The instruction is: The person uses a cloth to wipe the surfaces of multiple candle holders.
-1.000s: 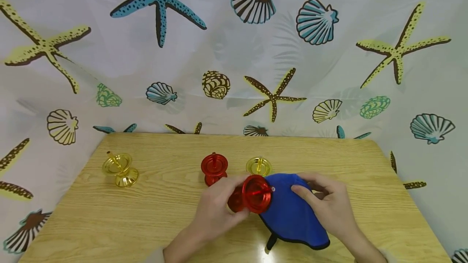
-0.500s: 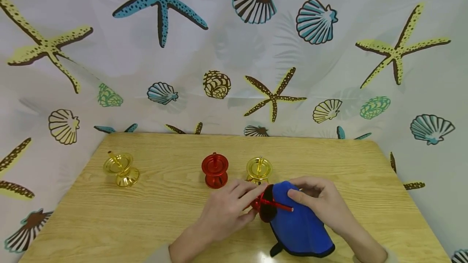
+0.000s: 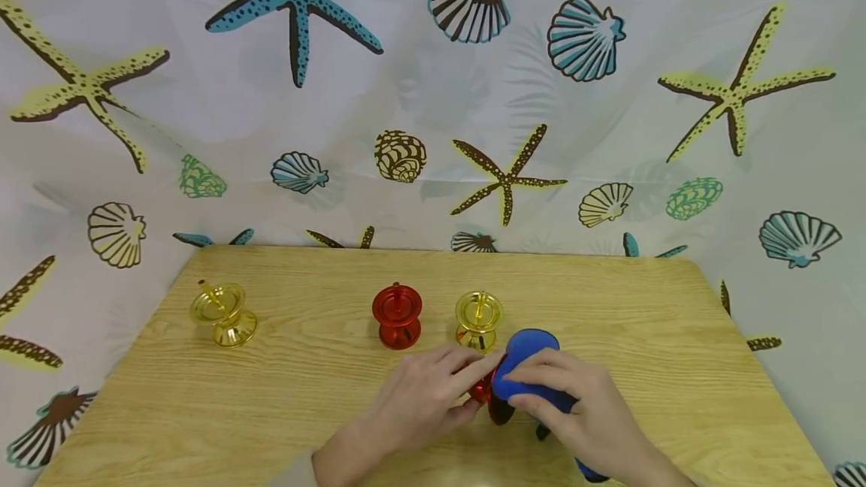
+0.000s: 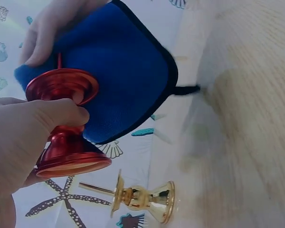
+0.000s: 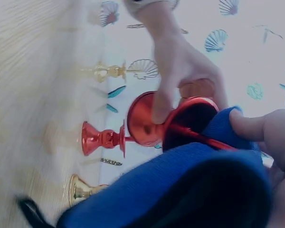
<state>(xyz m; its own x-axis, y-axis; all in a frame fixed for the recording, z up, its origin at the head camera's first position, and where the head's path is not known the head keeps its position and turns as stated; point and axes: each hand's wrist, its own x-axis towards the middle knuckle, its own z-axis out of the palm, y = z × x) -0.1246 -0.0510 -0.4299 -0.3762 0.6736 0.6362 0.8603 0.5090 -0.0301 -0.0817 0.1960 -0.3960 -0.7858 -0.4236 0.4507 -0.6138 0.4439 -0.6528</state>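
My left hand [image 3: 422, 397] grips a shiny red metal candle holder [image 4: 66, 148] by its narrow waist, tipped so that its dish and thin spike lean toward the right. Between the fingers and thumb of my right hand [image 3: 585, 404] is a blue cloth [image 4: 128, 71] with black edging and a small black loop. In the left wrist view the cloth spreads behind the dish. Seen from the right wrist, a fold of it lies right at the dish's rim, near the spike. In the head view the cloth and fingers hide most of the held candle holder.
On the wooden table [image 3: 304, 412] a second red candle holder [image 3: 397, 312] stands behind my left hand. A gold candle holder [image 3: 479, 316] is just beyond the held one, and another gold candle holder [image 3: 228, 314] stands far left. A curtain [image 3: 419, 89] printed with shells and starfish surrounds the table.
My left hand has tipped the red candle holder over toward the right. My right hand has bunched the spread cloth and brought it leftward onto the dish.
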